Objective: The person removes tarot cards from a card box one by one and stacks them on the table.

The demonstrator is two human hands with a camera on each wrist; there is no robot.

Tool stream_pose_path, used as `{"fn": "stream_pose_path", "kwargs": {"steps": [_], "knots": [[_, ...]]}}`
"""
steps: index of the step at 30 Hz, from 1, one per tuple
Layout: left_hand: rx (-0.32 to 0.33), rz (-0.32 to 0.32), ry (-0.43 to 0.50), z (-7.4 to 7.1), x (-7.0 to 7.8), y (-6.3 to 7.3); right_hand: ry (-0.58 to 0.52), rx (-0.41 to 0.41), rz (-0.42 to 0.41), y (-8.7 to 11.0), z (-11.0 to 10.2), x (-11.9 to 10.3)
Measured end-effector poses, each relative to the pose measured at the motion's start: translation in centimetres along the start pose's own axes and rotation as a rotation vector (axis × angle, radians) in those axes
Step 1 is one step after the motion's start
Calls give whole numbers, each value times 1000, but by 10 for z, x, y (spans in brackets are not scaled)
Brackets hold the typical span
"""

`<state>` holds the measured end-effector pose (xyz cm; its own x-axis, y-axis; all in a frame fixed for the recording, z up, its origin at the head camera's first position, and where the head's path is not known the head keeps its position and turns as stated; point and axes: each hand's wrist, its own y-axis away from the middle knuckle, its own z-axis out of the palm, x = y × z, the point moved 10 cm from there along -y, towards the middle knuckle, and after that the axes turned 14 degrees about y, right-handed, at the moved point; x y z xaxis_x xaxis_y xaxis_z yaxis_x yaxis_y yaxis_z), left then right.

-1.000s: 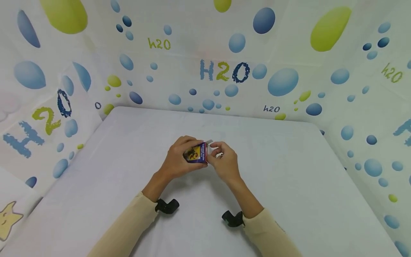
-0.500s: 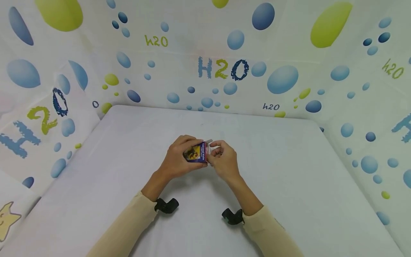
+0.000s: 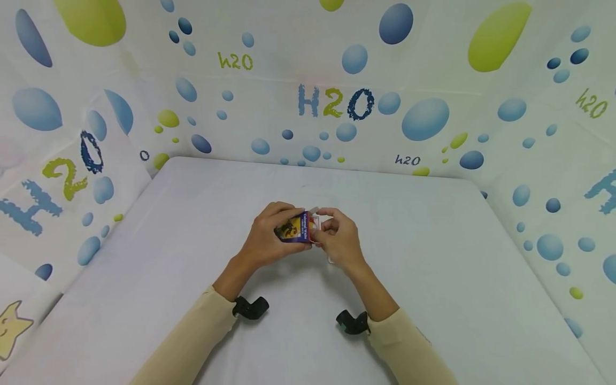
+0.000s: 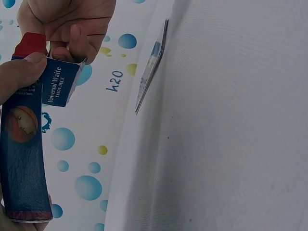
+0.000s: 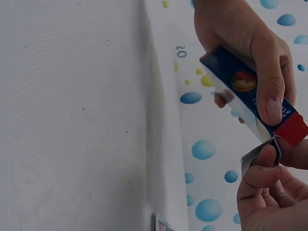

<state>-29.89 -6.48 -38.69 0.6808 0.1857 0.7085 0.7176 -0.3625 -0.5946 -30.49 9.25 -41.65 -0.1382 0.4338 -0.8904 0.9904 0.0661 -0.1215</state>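
My left hand (image 3: 264, 235) grips a blue tarot card box (image 3: 291, 230) above the white table, its yellow picture facing up and its end pointing right. In the left wrist view, the narrow blue side (image 4: 24, 159) shows a round orange picture, and a red tab (image 4: 31, 44) sticks out at the end. My right hand (image 3: 343, 240) is at that end, fingers bent, thumb and finger pinching the opened flap (image 5: 255, 154) in the right wrist view. Beyond the box in the left wrist view, a thin stack of cards (image 4: 153, 67) lies on the table.
A white cloth covers the table (image 3: 433, 256). Patterned cloth walls (image 3: 269, 107) with blue and green drops enclose its back and sides. Black wrist mounts (image 3: 251, 308) stick out at both cream sleeves (image 3: 192, 337).
My right hand has shifted slightly to the right, its fingers still at the box end. A small white edge now shows beneath it. The left hand keeps its grip on the box.
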Motion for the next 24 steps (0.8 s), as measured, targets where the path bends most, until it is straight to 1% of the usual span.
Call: {"fn": "stream_pose_path", "kwargs": {"steps": [6, 13, 18, 24], "knots": [[-4, 9, -6, 0, 1, 0, -39, -32, -12, -1, -2, 2], [7, 35, -23, -4, 3, 0, 1, -12, -12, -3, -9, 5], [8, 25, -33, -6, 3, 0, 18, -20, -1, -5, -13, 9], [13, 12, -23, -9, 3, -1, -3, -26, 17, -6, -18, 12]]}}
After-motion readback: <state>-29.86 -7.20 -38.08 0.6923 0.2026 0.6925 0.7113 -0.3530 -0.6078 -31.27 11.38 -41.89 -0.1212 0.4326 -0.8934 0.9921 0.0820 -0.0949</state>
